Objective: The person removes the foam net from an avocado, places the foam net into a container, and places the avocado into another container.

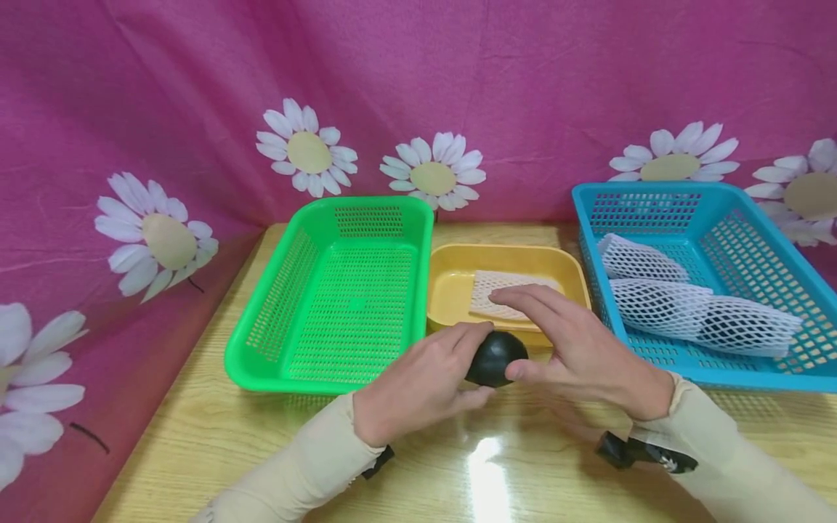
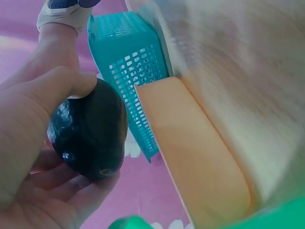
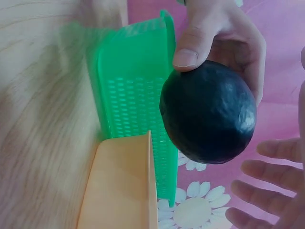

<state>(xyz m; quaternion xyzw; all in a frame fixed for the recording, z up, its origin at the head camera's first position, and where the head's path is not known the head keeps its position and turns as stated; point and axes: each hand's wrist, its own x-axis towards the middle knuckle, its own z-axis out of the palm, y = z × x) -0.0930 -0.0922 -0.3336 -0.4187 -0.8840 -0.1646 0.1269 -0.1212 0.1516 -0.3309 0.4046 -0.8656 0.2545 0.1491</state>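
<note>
My left hand [image 1: 421, 378] grips a dark, glossy avocado [image 1: 498, 358] above the table, in front of the yellow tray [image 1: 439, 290]. In the left wrist view the thumb lies over the avocado [image 2: 90, 131] and the fingers curl beneath it. Just to its right, my right hand [image 1: 582, 349] is spread, with fingers apart; the right wrist view shows a gap between those fingers [image 3: 267, 174] and the avocado [image 3: 209, 114]. A white foam net sleeve [image 1: 487, 294] lies flat in the yellow tray, partly hidden behind the right hand.
A green basket [image 1: 356, 305] with nothing in it stands left of the tray. The blue basket [image 1: 706, 374] on the right holds several white foam nets [image 1: 660, 305], at least one around something dark. Behind hangs a pink flowered cloth [image 1: 523, 87].
</note>
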